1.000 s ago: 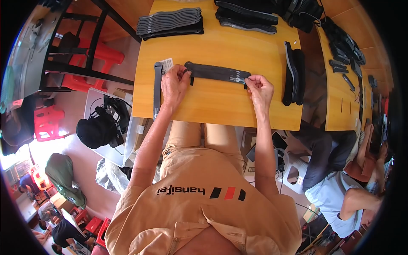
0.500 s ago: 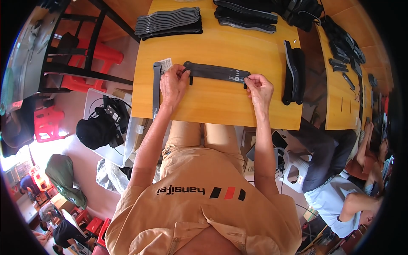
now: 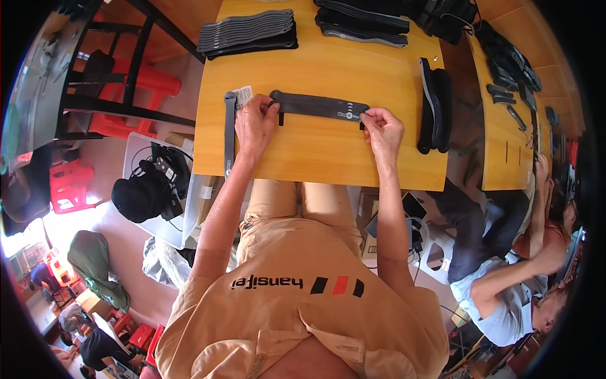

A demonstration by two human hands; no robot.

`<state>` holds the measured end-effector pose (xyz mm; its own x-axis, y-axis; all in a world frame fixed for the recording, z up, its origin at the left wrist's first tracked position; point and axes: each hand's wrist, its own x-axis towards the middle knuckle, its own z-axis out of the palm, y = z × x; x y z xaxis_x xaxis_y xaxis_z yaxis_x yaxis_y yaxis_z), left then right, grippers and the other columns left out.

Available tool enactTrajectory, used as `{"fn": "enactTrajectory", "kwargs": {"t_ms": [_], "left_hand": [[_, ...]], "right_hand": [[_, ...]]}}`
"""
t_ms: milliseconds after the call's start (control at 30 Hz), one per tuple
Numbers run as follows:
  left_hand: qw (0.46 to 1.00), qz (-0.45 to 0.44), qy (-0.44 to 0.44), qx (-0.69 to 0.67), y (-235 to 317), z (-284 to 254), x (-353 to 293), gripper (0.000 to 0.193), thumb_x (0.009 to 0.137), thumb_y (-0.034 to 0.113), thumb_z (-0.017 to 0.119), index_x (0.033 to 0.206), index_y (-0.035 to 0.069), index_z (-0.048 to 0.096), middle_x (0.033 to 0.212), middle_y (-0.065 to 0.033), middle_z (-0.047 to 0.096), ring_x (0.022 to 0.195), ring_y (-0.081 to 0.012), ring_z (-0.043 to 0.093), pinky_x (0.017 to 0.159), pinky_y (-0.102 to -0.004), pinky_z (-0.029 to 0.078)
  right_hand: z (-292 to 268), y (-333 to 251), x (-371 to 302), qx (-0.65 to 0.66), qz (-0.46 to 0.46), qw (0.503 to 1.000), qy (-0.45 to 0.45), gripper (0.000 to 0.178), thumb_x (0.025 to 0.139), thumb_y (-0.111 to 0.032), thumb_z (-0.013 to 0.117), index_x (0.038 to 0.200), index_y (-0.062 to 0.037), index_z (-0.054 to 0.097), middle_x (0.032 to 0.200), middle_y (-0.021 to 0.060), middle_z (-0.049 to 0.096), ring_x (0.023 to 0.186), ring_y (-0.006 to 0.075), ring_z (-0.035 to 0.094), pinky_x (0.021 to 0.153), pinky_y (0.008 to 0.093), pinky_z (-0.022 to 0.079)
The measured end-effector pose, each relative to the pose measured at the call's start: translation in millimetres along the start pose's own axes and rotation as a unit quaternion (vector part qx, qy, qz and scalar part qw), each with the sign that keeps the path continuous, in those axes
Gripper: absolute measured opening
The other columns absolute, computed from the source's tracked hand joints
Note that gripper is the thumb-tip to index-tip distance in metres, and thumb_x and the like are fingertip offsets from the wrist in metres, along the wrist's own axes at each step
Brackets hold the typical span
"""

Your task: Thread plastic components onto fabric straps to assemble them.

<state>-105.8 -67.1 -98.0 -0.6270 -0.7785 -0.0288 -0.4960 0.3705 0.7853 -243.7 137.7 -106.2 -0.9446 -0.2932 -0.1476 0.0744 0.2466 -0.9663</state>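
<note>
The person's left hand (image 3: pixel 257 123) is closed to a pinch, thumb and forefinger on the left end of a dark grey strap (image 3: pixel 315 105); the right hand (image 3: pixel 383 129) has its thumb and fingers drawn together on the right end, the other fingers loosely curled; between the two hands the strap runs nearly straight across the middle of the yellow table (image 3: pixel 328 158), its right end a touch nearer the person; I cannot tell whether it lies flat on the wood or is lifted slightly. Pale marks show close to its right end, and a short black tab (image 3: pixel 281 119) sticks out toward the person beside the left fingers; a similar one shows by the right.

Just left of the left hand a second grey strap (image 3: pixel 230 136) lies lengthwise, far to near; a white label (image 3: pixel 243 96) sits between it and the hand, partly hidden by the hand.

At the far left is a stack of grey straps (image 3: pixel 246 28), with black ones beneath; at the far right, a pile of black straps (image 3: pixel 363 22); along the right edge, a bundle of dark straps (image 3: pixel 435 104).

Well off to the left on the floor side stands a white bin (image 3: pixel 134 150) with black gear in it; to the right, a co-worker in a light blue shirt (image 3: pixel 502 319) bends one arm.
</note>
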Motion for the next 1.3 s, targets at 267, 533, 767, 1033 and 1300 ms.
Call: {"fn": "enactTrajectory", "kwargs": {"t_ms": [267,533,767,1033,1300], "left_hand": [[1.0,-0.003,0.0,-0.003,1,0,0,0.017,0.078,0.019,0.066,0.083,0.003,0.062,0.067,-0.0094,0.063,0.063,-0.0257,0.061,0.061,-0.0353,0.047],[1.0,-0.009,-0.005,0.01,1,1,1,0.017,0.078,0.019,0.065,0.084,0.003,0.062,0.069,-0.0099,0.064,0.066,-0.0273,0.062,0.062,-0.0358,0.047],[1.0,-0.022,-0.013,0.018,5,-2,2,0.018,0.078,0.02,0.065,0.085,0.003,0.062,0.07,-0.0103,0.064,0.068,-0.0282,0.063,0.064,-0.0357,0.047],[0.999,-0.027,-0.02,0.02,6,-3,6,0.018,0.077,0.018,0.066,0.083,0.002,0.064,0.072,-0.0119,0.066,0.071,-0.0286,0.064,0.066,-0.0361,0.048],[1.0,-0.02,0.007,0.014,2,2,6,0.018,0.073,0.018,0.069,0.082,0.003,0.064,0.071,-0.0102,0.066,0.071,-0.0279,0.064,0.065,-0.036,0.049]], "right_hand": [[0,-1,0,-0.007,-0.004,1.0,0.006,0.008,0.076,-0.005,0.07,0.078,-0.0021,0.063,0.06,-0.0016,0.055,0.047,0.0042,0.05,0.037,0.0176,0.037],[1,-2,0,-0.012,-0.009,1.0,0.012,0.007,0.076,-0.004,0.069,0.077,-0.0016,0.063,0.059,-0.0013,0.055,0.046,0.0041,0.049,0.037,0.0177,0.037],[2,-2,0,-0.001,-0.006,1.0,0.009,0.007,0.075,-0.002,0.069,0.076,-0.0002,0.062,0.058,-0.0004,0.054,0.045,0.0041,0.048,0.036,0.0178,0.036],[2,-2,0,-0.01,-0.017,1.0,0.013,0.007,0.074,0.0,0.069,0.075,0.0003,0.063,0.057,0.0,0.054,0.045,0.0045,0.047,0.037,0.0184,0.036],[1,15,8,-0.059,-0.088,0.994,0.035,0.009,0.071,0.002,0.071,0.071,0.0013,0.062,0.058,0.0012,0.053,0.047,0.0075,0.048,0.043,0.0223,0.04]]}}
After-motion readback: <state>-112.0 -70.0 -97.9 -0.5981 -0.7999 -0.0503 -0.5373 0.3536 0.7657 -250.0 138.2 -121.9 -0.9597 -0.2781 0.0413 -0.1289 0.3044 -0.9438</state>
